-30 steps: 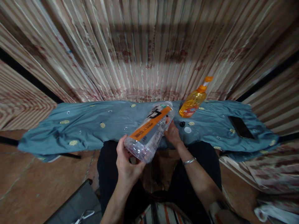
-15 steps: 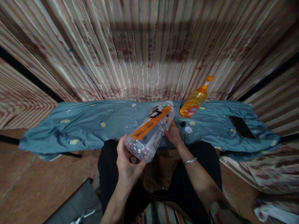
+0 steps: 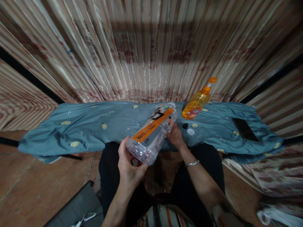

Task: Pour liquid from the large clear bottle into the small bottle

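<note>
Your left hand (image 3: 130,164) is closed round the base of the bottle (image 3: 151,135). Your right hand (image 3: 175,136) touches its upper end; its opening cannot be told. Bottle tilted, held over the near edge of the blue cloth (image 3: 47,138).

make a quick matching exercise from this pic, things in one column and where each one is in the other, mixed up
Things
1. clear plastic bottle
2. orange pump bottle
3. black phone
4. metal bracelet

Places
a. near the right end of the blue cloth
b. around the right wrist
c. held by the left hand and right hand
d. at the cloth's back edge

Pairs: 1c, 2d, 3a, 4b
</note>
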Tool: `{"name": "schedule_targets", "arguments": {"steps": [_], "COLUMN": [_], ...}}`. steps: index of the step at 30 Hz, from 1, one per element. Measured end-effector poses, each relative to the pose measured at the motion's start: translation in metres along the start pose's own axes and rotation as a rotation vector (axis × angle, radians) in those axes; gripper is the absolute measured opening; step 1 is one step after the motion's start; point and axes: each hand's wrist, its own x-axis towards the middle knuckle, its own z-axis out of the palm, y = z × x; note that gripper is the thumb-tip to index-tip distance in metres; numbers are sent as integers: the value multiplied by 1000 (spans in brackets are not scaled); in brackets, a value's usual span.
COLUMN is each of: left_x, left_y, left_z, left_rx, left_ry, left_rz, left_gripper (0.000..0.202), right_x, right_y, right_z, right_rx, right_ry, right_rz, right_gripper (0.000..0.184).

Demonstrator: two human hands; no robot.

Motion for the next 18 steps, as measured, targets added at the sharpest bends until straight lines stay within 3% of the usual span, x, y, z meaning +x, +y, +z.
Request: {"name": "schedule_targets", "arguments": {"steps": [4, 10, 18], "left_x": [0, 1, 0], "left_y": [1, 2, 0], "left_z": [0, 0, 0], "left_rx": [-5, -35, 13], "left_ry": [8, 11, 13], "left_rz": [-11, 33, 2], "left_gripper": [102, 92, 99], "right_x": [2, 0, -3], "right_y": [1, -3, -8], "right_z": [-5, -7, -3], "right_rx": [35, 80, 87], "right_ry": [-36, -37, -16], "right_rz": [31, 41, 83], "right_gripper": [71, 71, 67]}}
